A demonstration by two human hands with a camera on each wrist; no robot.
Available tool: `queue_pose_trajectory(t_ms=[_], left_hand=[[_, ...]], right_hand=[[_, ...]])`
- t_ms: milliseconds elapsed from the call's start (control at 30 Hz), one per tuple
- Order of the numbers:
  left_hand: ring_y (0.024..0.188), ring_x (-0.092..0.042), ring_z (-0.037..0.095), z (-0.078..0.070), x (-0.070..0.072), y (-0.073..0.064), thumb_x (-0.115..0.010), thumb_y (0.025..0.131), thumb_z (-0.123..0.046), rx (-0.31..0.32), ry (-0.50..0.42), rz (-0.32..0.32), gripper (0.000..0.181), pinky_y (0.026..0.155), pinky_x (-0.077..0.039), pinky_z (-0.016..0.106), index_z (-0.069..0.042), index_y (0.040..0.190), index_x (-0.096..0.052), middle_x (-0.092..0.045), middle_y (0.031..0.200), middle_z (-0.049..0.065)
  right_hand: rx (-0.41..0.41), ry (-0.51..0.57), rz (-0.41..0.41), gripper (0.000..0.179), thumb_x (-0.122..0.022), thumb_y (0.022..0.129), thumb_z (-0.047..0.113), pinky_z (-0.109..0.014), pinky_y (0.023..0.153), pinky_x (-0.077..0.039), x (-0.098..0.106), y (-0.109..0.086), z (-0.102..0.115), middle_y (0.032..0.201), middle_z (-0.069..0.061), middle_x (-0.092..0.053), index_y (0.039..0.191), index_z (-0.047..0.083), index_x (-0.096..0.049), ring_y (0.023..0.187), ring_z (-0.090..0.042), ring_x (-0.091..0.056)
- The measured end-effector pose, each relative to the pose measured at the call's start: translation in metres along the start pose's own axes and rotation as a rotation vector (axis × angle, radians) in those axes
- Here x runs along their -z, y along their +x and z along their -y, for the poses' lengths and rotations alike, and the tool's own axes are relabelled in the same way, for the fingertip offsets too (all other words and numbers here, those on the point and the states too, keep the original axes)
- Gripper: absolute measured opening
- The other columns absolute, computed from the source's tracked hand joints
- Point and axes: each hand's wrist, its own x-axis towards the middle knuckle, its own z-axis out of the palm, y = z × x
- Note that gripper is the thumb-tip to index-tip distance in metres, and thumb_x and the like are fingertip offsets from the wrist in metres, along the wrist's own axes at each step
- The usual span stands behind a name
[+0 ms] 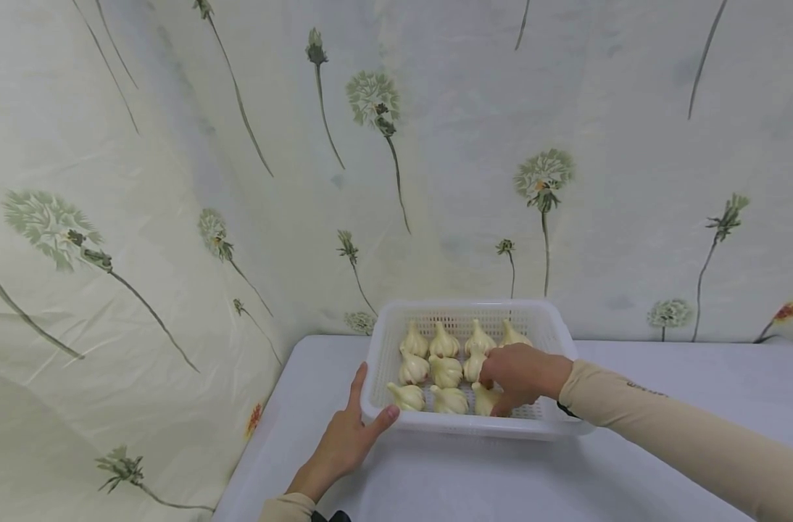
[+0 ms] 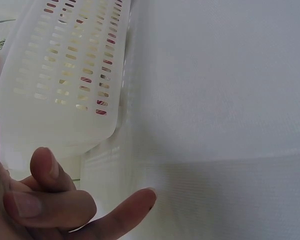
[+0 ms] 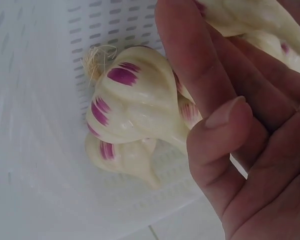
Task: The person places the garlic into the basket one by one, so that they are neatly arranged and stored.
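Observation:
A white plastic basket (image 1: 475, 426) holds several garlic bulbs (image 1: 446, 371) in rows. At its near left corner, my left hand (image 1: 344, 438) rests its thumb on the front rim and its straight index finger along the left side. The other left fingers (image 2: 55, 207) curl loosely below the basket's slotted wall. My right hand (image 1: 523, 373) reaches into the basket's right part, its thumb and fingers at a front-row garlic bulb (image 1: 484, 399). In the right wrist view, a purple-marked garlic bulb (image 3: 135, 95) lies just beyond the index finger, its neck partly hidden behind the thumb.
The basket stands on a table covered by a white cloth (image 1: 449, 478). Close behind it hangs a pale curtain (image 1: 449, 181) printed with dandelions, which also runs along the left side.

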Motion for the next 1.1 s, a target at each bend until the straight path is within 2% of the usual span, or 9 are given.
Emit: queue_pose_trajectory(t_ms=[233, 467, 700, 800, 933, 1000, 1100], left_hand=[[0.065, -0.056, 0.022, -0.001, -0.002, 0.001, -0.061, 0.099, -0.066, 0.003, 0.003, 0.001, 0.099, 0.06, -0.043, 0.036, -0.034, 0.172, -0.001, -0.056, 0.068, 0.006], [0.066, -0.056, 0.022, -0.004, -0.002, 0.002, -0.062, 0.1, -0.064, 0.001, -0.002, 0.005, 0.099, 0.06, -0.043, 0.037, -0.034, 0.172, -0.002, -0.057, 0.069, 0.007], [0.064, -0.056, 0.021, -0.007, 0.001, 0.002, -0.06, 0.099, -0.068, -0.003, 0.03, 0.007, 0.099, 0.058, -0.043, 0.036, -0.032, 0.172, -0.002, -0.057, 0.067, 0.006], [0.063, -0.056, 0.022, -0.008, 0.003, 0.004, -0.058, 0.098, -0.071, 0.003, 0.078, 0.017, 0.1, 0.058, -0.043, 0.037, -0.032, 0.172, -0.002, -0.057, 0.066, 0.007], [0.06, -0.055, 0.022, -0.009, 0.009, 0.002, -0.056, 0.096, -0.075, 0.013, 0.198, 0.025, 0.104, 0.057, -0.042, 0.037, -0.031, 0.172, -0.001, -0.056, 0.064, 0.007], [0.056, -0.052, 0.02, -0.009, 0.015, 0.001, -0.055, 0.096, -0.076, 0.014, 0.251, 0.022, 0.106, 0.054, -0.041, 0.036, -0.029, 0.173, 0.001, -0.055, 0.061, 0.006], [0.051, -0.048, 0.018, -0.008, 0.027, 0.001, -0.054, 0.097, -0.076, 0.01, 0.296, 0.002, 0.106, 0.051, -0.039, 0.035, -0.026, 0.173, 0.002, -0.052, 0.057, 0.004]], right_hand=[[0.0, -0.001, 0.009, 0.046, -0.096, 0.075, 0.046, -0.039, 0.078, -0.056, 0.001, -0.001, -0.002, 0.096, 0.005, -0.072, 0.107, 0.017, -0.081, 0.087, -0.014, -0.064], [0.008, 0.008, 0.024, 0.049, -0.095, 0.076, 0.049, -0.039, 0.079, -0.057, 0.003, -0.005, -0.005, 0.103, 0.003, -0.074, 0.111, 0.017, -0.082, 0.091, -0.015, -0.065], [-0.059, 0.127, 0.046, 0.059, -0.091, 0.074, 0.061, -0.035, 0.061, -0.053, 0.021, -0.019, -0.012, 0.105, -0.002, -0.075, 0.113, 0.018, -0.079, 0.049, -0.012, -0.061], [-0.077, 0.132, 0.002, 0.062, -0.089, 0.073, 0.065, -0.035, 0.064, -0.051, 0.031, -0.027, -0.019, 0.106, -0.002, -0.074, 0.115, 0.021, -0.078, 0.062, -0.013, -0.061], [-0.075, 0.049, -0.084, 0.073, -0.084, 0.073, 0.074, -0.04, 0.072, -0.054, 0.042, -0.038, -0.03, 0.109, -0.001, -0.075, 0.119, 0.018, -0.077, 0.086, -0.018, -0.063], [-0.09, 0.009, -0.122, 0.079, -0.081, 0.073, 0.078, -0.044, 0.074, -0.055, 0.047, -0.043, -0.036, 0.105, 0.001, -0.075, 0.121, 0.016, -0.077, 0.089, -0.021, -0.066], [-0.128, -0.014, -0.161, 0.086, -0.078, 0.073, 0.082, -0.046, 0.072, -0.056, 0.054, -0.052, -0.047, 0.088, 0.006, -0.072, 0.127, 0.014, -0.074, 0.08, -0.019, -0.065]])
